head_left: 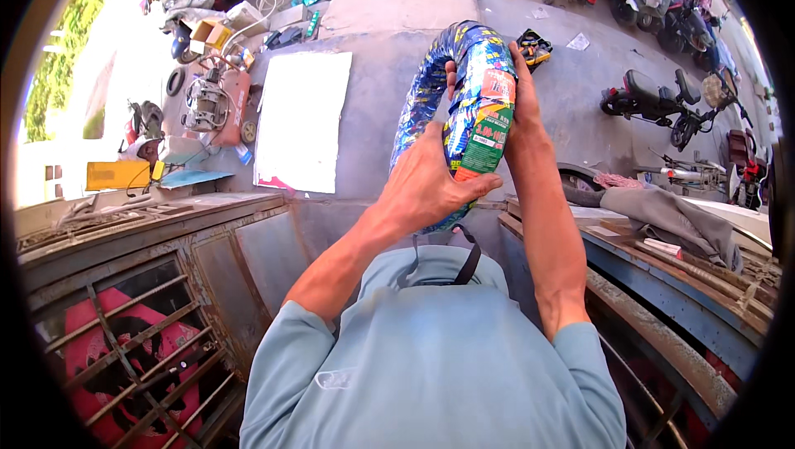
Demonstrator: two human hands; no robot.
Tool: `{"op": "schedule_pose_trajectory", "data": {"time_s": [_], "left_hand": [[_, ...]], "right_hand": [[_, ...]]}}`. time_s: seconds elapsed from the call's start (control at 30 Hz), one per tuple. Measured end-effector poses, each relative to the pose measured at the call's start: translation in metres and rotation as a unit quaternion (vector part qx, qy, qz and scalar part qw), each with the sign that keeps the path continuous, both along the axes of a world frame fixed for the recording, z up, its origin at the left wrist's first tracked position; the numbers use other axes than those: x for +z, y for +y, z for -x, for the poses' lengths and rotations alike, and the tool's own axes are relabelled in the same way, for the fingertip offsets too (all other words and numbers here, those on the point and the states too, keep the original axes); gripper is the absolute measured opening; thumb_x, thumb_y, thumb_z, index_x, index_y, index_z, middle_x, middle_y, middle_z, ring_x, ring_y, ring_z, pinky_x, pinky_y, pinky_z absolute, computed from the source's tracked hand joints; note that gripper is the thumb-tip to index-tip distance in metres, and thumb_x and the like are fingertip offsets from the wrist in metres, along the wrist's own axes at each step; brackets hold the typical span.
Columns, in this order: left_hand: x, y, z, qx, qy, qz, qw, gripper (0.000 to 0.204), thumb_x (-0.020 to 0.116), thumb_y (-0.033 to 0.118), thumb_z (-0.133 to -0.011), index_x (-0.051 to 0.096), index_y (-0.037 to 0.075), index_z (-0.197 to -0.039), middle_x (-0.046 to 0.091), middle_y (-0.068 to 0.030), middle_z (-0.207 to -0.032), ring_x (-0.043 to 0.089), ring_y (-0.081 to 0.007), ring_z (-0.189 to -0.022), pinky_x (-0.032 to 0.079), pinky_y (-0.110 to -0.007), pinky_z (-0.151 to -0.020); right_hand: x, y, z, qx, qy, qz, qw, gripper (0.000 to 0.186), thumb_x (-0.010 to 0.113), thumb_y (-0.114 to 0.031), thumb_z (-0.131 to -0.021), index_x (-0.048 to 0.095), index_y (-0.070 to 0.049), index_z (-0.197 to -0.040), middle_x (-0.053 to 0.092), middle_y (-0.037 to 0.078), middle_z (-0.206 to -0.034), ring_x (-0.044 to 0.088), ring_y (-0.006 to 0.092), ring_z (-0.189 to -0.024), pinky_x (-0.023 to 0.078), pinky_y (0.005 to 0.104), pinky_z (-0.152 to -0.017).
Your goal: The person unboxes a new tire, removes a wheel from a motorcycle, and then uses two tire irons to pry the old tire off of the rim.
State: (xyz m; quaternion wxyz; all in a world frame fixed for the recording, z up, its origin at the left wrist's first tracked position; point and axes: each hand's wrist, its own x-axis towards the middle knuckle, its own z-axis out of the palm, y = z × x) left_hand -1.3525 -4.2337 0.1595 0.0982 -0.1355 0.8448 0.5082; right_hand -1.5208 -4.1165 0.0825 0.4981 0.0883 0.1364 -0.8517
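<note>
In front of my chest I hold up a small tyre [422, 76] in blue, yellow and silver printed wrapping, with a green and orange label [489, 118] on its near side. My left hand [431, 176] grips its lower part, the thumb lying across the bottom of the label. Along the tyre's right side lies my right hand [523, 101], its fingers closed around the far side and partly hidden. A fingertip shows in the tyre's central opening.
A white board [302, 122] lies on the ground at the left, near a red air compressor [224, 105]. Parked scooters [646, 101] stand at the right. Rusty metal door frames flank me; a grey cloth [671, 221] drapes over the right one. A black and yellow item [534, 49] lies beyond my right hand.
</note>
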Motion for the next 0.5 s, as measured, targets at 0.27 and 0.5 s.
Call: {"op": "schedule_pose_trajectory", "data": {"time_s": [0.27, 0.5], "left_hand": [[0.009, -0.049, 0.055, -0.048, -0.029, 0.036, 0.998, 0.091, 0.087, 0.052, -0.073, 0.051, -0.013, -0.126, 0.071, -0.0295, -0.104, 0.072, -0.0406, -0.099, 0.054, -0.044, -0.089], [0.004, -0.069, 0.086, -0.056, -0.032, 0.024, 0.998, 0.093, 0.085, 0.053, -0.073, 0.051, -0.014, -0.127, 0.071, -0.0278, -0.104, 0.072, -0.0380, -0.099, 0.055, -0.043, -0.089]], "right_hand": [[-0.012, -0.036, 0.039, -0.040, -0.052, 0.043, 0.997, 0.091, 0.050, -0.068, -0.097, 0.046, 0.013, -0.138, 0.064, 0.028, -0.123, 0.069, 0.0374, -0.099, 0.059, 0.0515, -0.091], [-0.016, -0.052, 0.066, -0.068, -0.062, 0.021, 0.996, 0.091, 0.051, -0.067, -0.096, 0.045, 0.013, -0.139, 0.062, 0.028, -0.124, 0.068, 0.0382, -0.100, 0.058, 0.0518, -0.090]]}}
